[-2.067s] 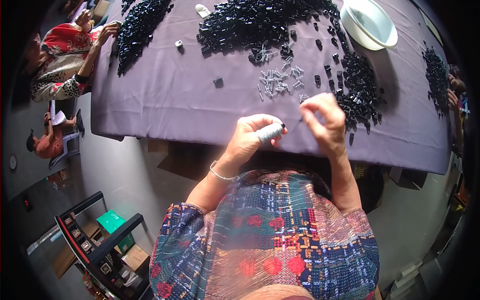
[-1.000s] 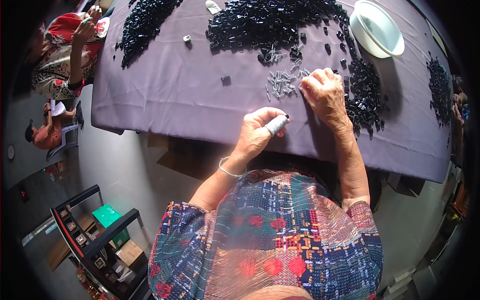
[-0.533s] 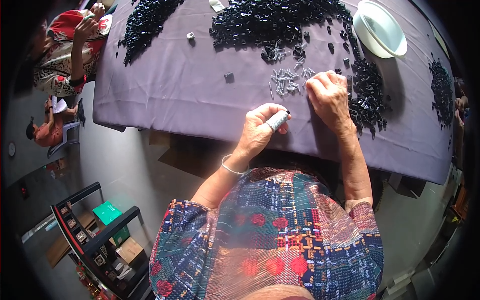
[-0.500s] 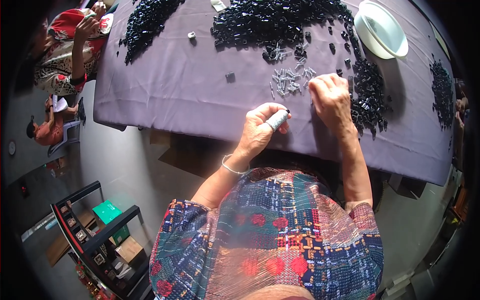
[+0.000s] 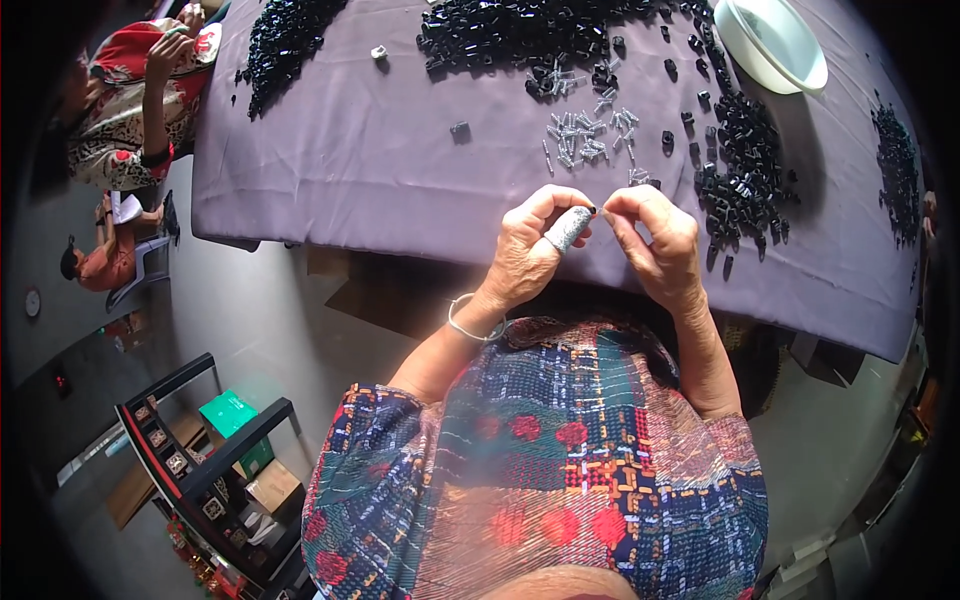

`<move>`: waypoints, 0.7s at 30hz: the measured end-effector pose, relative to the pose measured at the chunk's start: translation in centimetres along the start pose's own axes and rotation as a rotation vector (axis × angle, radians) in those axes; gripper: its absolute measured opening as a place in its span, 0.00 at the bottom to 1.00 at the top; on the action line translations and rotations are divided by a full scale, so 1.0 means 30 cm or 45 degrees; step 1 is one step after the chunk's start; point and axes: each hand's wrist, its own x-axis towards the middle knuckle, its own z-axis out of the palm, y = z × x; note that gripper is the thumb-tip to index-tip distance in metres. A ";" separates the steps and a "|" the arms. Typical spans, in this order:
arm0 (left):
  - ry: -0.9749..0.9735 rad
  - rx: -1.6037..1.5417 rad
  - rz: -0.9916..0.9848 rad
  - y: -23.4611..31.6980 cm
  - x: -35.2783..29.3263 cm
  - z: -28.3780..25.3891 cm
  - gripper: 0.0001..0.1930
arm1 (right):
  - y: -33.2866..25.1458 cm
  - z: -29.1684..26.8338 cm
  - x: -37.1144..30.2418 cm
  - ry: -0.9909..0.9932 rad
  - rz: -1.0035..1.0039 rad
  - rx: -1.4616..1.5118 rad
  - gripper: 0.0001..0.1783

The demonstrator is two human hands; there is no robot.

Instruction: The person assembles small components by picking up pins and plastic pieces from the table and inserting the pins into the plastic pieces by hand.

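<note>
My left hand (image 5: 528, 248) is closed in a pinch near the table's front edge, a small black plastic piece (image 5: 593, 210) showing at its fingertips. One of its fingers wears a speckled grey-white wrap (image 5: 568, 228). Close beside it, my right hand (image 5: 662, 240) has thumb and forefinger pinched together, almost touching the black piece. Whatever lies between those fingertips is too small to make out. Just beyond both hands, thin silvery metal pins (image 5: 578, 138) lie loose on the cloth. A heap of small black plastic pieces (image 5: 745, 185) spreads to their right.
Larger black heaps (image 5: 510, 40) cover the far side of the purple tablecloth (image 5: 340, 150). A pale oval tub (image 5: 733, 50) stands far right. A white bit (image 5: 379, 53) and a lone dark piece (image 5: 459, 131) lie left. Another person (image 5: 130, 110) is at the far-left edge.
My right hand has come from the pins back toward me and left, meeting my left hand. The left hand has risen slightly in view, still pinching the black piece.
</note>
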 end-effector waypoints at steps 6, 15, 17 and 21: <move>0.006 0.204 0.087 0.007 -0.008 0.015 0.06 | 0.003 0.005 -0.010 -0.016 -0.055 -0.058 0.08; -0.017 0.450 0.233 -0.026 -0.011 -0.009 0.05 | 0.015 0.024 -0.026 -0.105 0.128 0.042 0.08; -0.019 0.406 0.175 -0.031 -0.005 -0.015 0.05 | 0.010 0.024 -0.028 -0.106 0.204 0.123 0.08; -0.031 0.274 0.058 -0.024 -0.001 -0.015 0.06 | 0.016 0.031 -0.041 -0.102 0.411 0.408 0.08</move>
